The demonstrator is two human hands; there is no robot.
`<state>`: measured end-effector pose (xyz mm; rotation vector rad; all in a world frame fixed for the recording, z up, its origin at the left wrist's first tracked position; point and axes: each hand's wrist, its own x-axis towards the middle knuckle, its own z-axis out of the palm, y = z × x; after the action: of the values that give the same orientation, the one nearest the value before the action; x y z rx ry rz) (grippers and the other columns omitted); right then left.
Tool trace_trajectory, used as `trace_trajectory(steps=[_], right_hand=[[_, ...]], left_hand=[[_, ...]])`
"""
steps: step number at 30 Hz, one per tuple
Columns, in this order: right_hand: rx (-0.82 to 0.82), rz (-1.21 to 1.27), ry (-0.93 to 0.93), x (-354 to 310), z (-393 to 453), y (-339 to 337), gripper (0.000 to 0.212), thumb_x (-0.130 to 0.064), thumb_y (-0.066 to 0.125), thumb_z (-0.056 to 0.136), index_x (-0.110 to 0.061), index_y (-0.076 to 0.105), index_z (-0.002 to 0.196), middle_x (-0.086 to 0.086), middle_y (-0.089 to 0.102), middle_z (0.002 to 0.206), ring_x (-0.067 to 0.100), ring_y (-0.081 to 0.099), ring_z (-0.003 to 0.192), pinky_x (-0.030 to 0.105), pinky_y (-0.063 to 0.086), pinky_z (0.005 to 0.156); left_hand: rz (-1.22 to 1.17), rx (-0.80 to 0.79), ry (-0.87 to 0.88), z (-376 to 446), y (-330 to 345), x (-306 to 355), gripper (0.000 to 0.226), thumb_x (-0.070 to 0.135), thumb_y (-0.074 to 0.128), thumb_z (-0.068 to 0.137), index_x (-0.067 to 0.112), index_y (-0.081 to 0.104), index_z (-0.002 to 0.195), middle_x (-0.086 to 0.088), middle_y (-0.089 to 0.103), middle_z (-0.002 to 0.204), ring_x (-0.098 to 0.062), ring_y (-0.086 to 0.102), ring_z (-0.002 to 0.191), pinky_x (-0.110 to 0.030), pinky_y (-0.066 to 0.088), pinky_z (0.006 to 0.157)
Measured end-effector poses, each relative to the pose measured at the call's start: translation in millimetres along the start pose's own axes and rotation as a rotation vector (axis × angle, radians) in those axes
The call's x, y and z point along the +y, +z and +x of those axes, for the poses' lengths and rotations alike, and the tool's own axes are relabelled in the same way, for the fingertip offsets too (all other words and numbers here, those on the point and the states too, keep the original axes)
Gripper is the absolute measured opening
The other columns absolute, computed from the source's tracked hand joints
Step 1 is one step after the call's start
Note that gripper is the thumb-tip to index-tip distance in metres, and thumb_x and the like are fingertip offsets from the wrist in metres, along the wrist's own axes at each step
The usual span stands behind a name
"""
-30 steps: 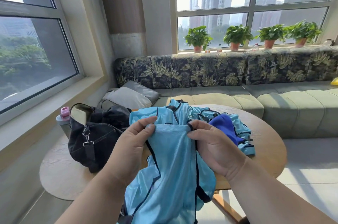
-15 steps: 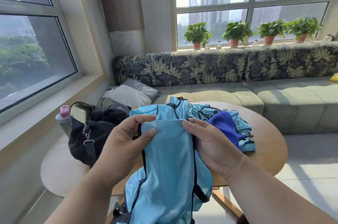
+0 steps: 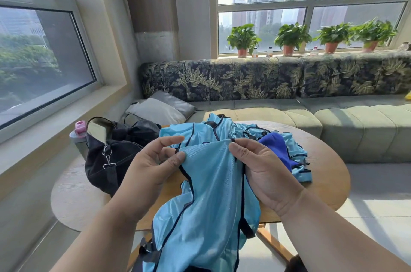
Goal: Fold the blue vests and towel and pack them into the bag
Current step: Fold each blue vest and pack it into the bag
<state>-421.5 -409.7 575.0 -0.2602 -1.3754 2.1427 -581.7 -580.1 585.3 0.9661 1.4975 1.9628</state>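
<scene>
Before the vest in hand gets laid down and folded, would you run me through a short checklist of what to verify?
1. Left hand pinches held vest top edge: ok.
2. Right hand pinches the other corner: ok.
3. Vest spread flat: not ok, it hangs bunched.
4. Bare table space for folding: cannot tell; vest pile and blue towel crowd the middle.
5. Bag open: ok.

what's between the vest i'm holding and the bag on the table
Nothing visible. The vest hangs from both hands, left hand and right hand; the black bag sits just left, top open.
</scene>
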Motion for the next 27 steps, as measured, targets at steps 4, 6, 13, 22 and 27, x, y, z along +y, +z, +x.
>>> trace_trajectory(steps=[4,6,13,22,27], right_hand=[[-0.029,-0.029,-0.013,-2.0,-1.6,1.6,0.055,-0.047,0.103,0.048,-0.02,0.082,0.091,0.008,0.076,0.102,0.02,0.068,0.098,0.039,0.052,0.103],[-0.062,-0.055,-0.03,-4.4,-3.2,4.3,0.053,-0.047,0.103,0.048,-0.021,0.082,0.089,0.004,0.075,0.099,0.015,0.069,0.095,0.029,0.056,0.094],[-0.153,-0.133,-0.084,-3.9,-0.9,-2.5,0.044,-0.038,0.101,0.055,-0.014,0.079,0.085,0.001,0.06,0.102,0.021,0.055,0.106,0.04,0.036,0.109],[-0.057,-0.146,-0.124,-22.2,-2.8,-14.2,0.029,-0.008,0.066,0.08,-0.01,0.072,0.109,0.009,0.069,0.107,0.024,0.063,0.104,0.036,0.052,0.098],[-0.049,0.031,-0.154,-34.7,1.9,-18.0,0.025,-0.004,0.058,0.085,-0.013,0.07,0.104,0.008,0.065,0.099,0.023,0.062,0.093,0.037,0.05,0.087]], left_hand=[[0.002,-0.108,-0.191,5.2,-10.5,-2.5,0.047,0.026,0.089,0.084,0.022,0.073,0.127,-0.009,0.077,0.112,-0.027,0.072,0.111,-0.041,0.055,0.101],[0.001,-0.208,-0.278,5.7,-14.0,-6.0,0.052,0.033,0.088,0.081,0.022,0.073,0.129,-0.014,0.072,0.13,-0.033,0.066,0.126,-0.051,0.045,0.114],[0.097,-0.206,-0.233,6.3,-5.2,-14.0,0.015,0.02,0.083,0.088,0.009,0.077,0.096,-0.015,0.077,0.102,-0.026,0.071,0.095,-0.031,0.058,0.085],[0.004,0.067,-0.002,18.9,-13.9,7.2,0.012,0.013,0.068,0.099,0.015,0.063,0.089,-0.012,0.077,0.101,-0.019,0.068,0.097,-0.025,0.055,0.08],[-0.086,0.217,-0.102,23.2,-16.9,8.6,0.033,-0.005,0.035,0.095,0.014,0.06,0.091,-0.004,0.045,0.061,-0.018,0.043,0.057,-0.031,0.044,0.06]])
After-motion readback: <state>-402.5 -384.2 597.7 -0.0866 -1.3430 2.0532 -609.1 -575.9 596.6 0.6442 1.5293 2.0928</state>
